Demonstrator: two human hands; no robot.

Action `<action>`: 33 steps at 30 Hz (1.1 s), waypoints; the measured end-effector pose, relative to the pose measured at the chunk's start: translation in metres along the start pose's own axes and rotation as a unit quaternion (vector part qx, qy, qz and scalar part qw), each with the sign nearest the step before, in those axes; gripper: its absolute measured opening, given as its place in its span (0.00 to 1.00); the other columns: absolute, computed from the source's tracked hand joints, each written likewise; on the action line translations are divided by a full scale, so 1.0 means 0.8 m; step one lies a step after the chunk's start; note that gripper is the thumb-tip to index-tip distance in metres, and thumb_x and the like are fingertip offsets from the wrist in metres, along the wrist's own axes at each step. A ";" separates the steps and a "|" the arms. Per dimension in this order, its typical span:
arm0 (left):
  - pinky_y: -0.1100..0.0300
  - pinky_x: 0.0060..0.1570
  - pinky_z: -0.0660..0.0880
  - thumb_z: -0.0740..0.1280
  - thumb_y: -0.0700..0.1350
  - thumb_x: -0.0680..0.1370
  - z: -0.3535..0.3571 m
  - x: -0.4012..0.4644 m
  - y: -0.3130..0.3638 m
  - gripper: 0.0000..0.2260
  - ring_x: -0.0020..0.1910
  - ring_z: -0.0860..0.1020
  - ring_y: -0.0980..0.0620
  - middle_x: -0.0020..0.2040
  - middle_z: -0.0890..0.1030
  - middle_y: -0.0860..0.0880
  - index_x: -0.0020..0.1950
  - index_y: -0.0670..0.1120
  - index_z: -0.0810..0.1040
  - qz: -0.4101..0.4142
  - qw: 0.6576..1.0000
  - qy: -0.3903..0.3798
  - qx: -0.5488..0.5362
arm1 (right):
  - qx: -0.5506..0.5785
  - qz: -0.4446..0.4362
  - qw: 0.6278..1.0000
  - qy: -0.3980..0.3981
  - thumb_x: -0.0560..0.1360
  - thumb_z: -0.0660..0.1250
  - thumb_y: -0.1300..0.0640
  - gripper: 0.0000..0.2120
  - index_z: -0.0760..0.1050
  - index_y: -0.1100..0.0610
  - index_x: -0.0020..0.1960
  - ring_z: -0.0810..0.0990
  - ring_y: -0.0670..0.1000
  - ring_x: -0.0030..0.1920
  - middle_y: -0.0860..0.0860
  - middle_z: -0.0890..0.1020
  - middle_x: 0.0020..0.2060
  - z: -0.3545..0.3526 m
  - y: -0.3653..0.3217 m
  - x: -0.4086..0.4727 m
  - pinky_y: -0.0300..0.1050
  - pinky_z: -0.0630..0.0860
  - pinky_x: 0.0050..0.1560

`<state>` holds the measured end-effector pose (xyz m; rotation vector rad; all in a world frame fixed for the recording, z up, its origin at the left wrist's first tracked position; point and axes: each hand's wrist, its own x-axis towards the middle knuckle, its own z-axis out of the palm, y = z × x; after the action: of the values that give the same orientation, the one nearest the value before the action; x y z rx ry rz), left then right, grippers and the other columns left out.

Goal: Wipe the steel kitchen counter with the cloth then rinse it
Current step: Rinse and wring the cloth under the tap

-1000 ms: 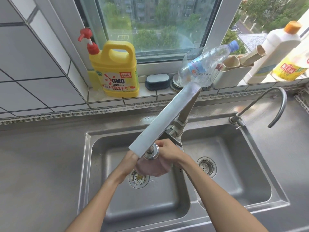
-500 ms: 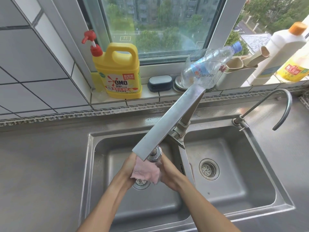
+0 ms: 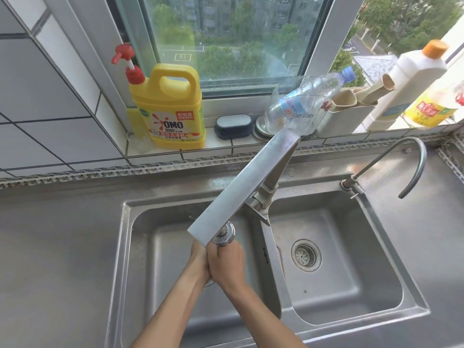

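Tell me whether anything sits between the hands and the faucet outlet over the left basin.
Nothing visible does. The left hand and right hand are pressed together directly under the faucet head, over the left basin. The cloth is hidden inside the hands in this view.

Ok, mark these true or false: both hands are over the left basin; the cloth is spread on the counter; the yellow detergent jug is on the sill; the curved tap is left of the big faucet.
1. Both hands, left hand and right hand, are clasped together over the left basin, under the big faucet. True.
2. The cloth is spread on the counter. False: none shows there.
3. The yellow detergent jug is on the sill. True.
4. The curved tap is left of the big faucet. False: right.
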<state>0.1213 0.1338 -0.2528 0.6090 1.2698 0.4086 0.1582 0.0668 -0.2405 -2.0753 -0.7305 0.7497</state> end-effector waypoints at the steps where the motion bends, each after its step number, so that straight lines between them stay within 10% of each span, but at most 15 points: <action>1: 0.67 0.22 0.68 0.61 0.39 0.82 0.000 -0.001 -0.002 0.19 0.21 0.69 0.57 0.23 0.69 0.54 0.32 0.52 0.66 -0.020 1.000 0.007 -0.011 | -0.004 0.006 1.000 0.002 0.70 0.58 0.45 0.14 0.68 0.55 0.35 0.75 0.62 0.36 0.55 0.80 0.31 -0.002 -0.002 0.004 0.51 0.70 0.36; 6: 0.65 0.24 0.69 0.62 0.38 0.81 0.003 0.002 -0.013 0.20 0.22 0.72 0.55 0.25 0.72 0.53 0.29 0.51 0.71 -0.032 0.999 0.003 -0.014 | -0.046 0.016 0.999 -0.007 0.67 0.60 0.53 0.04 0.68 0.51 0.34 0.65 0.60 0.35 0.54 0.75 0.29 -0.021 -0.013 0.018 0.49 0.67 0.35; 12: 0.66 0.23 0.61 0.68 0.47 0.74 0.010 -0.016 -0.009 0.18 0.17 0.65 0.53 0.22 0.67 0.50 0.26 0.51 0.67 -0.004 0.998 -0.009 0.059 | -0.046 0.053 0.997 0.040 0.77 0.64 0.49 0.12 0.70 0.55 0.39 0.77 0.63 0.39 0.56 0.82 0.37 -0.027 -0.016 0.041 0.51 0.71 0.38; 16: 0.57 0.31 0.65 0.68 0.51 0.75 0.011 -0.030 -0.013 0.19 0.27 0.72 0.46 0.25 0.73 0.43 0.24 0.50 0.70 0.052 0.982 -0.055 0.171 | 0.089 0.216 0.971 0.060 0.80 0.61 0.54 0.22 0.65 0.54 0.27 0.70 0.55 0.35 0.51 0.73 0.28 -0.028 0.004 0.071 0.48 0.67 0.38; 20: 0.60 0.30 0.74 0.70 0.54 0.72 0.002 -0.036 -0.004 0.13 0.31 0.79 0.47 0.32 0.82 0.42 0.36 0.45 0.78 0.106 0.968 -0.059 0.220 | 0.283 0.329 0.900 0.022 0.80 0.63 0.54 0.14 0.74 0.59 0.38 0.76 0.53 0.37 0.57 0.78 0.36 -0.033 0.028 0.070 0.46 0.71 0.40; 26: 0.54 0.45 0.78 0.71 0.47 0.70 -0.014 -0.014 0.004 0.05 0.42 0.81 0.53 0.43 0.85 0.53 0.45 0.48 0.81 0.185 0.964 0.029 0.187 | 0.206 0.126 0.970 0.008 0.81 0.66 0.48 0.14 0.73 0.55 0.41 0.75 0.48 0.38 0.47 0.79 0.36 -0.035 0.012 0.032 0.48 0.73 0.42; 33: 0.64 0.28 0.72 0.63 0.52 0.80 -0.001 -0.002 -0.008 0.19 0.25 0.72 0.55 0.27 0.72 0.54 0.29 0.52 0.72 -0.044 0.996 -0.061 -0.055 | -0.077 -0.027 0.996 0.023 0.70 0.59 0.45 0.13 0.75 0.50 0.48 0.79 0.60 0.43 0.51 0.84 0.40 -0.015 -0.008 0.005 0.44 0.63 0.38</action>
<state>0.1197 0.1280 -0.2554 0.4757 1.1453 0.3609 0.1678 0.0673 -0.2303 -2.1934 -0.8383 0.6301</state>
